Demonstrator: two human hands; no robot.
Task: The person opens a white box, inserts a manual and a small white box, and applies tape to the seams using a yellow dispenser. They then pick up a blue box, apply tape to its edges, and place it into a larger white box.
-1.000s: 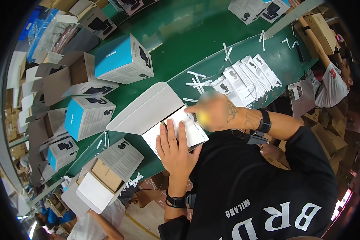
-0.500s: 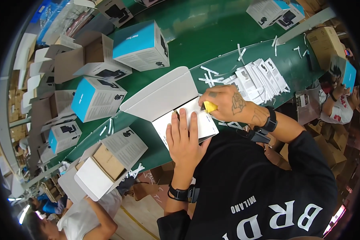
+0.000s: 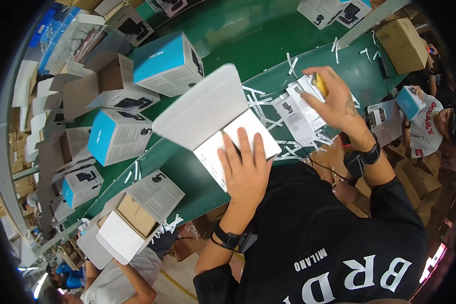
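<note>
Flatly, the left hand [image 3: 246, 172] lies spread on a white box [image 3: 251, 120] — the right hand [image 3: 338, 103], half-curled, grips a yellow tool [image 3: 319, 85].

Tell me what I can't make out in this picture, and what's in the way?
- Head view: part of the white box, covered by the left hand.
- Head view: much of the yellow tool, covered by the right hand, so its exact kind is unclear.
- Head view: some of the printed sheets, behind the right hand; their fine print is too small.
- Head view: the rest of the topmost box, cut off by the upper edge.
</note>
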